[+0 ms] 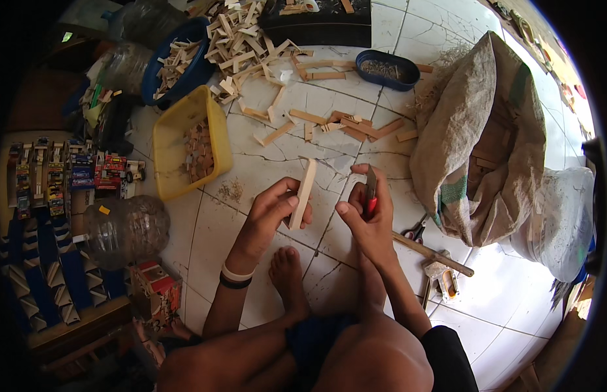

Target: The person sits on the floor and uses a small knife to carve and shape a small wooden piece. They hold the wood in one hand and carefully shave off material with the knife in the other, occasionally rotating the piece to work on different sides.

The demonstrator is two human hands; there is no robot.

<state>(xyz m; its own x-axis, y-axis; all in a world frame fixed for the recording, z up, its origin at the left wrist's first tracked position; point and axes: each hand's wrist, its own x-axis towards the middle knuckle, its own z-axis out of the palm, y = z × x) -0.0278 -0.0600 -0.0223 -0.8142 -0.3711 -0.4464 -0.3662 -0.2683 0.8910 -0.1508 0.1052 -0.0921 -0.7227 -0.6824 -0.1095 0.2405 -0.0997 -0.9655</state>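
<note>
At frame centre, the left hand (272, 210) is gripping a pale flat wooden stick (303, 194) while the right hand (367, 219), closed around a red-handled cutter (370, 195), is probably best cutting away from the fingers.

A yellow tub (165, 140), blue bowl (191, 70), burlap sack (476, 150) and hammer (434, 256) lie on the tiled floor (506, 294).

The floor (512, 287) is white tile with dark cracks and grout lines, brightly lit toward the lower right. A low wooden shelf (68, 326) stands along the left edge in shadow. The upper left corner of the room is dark.
</note>
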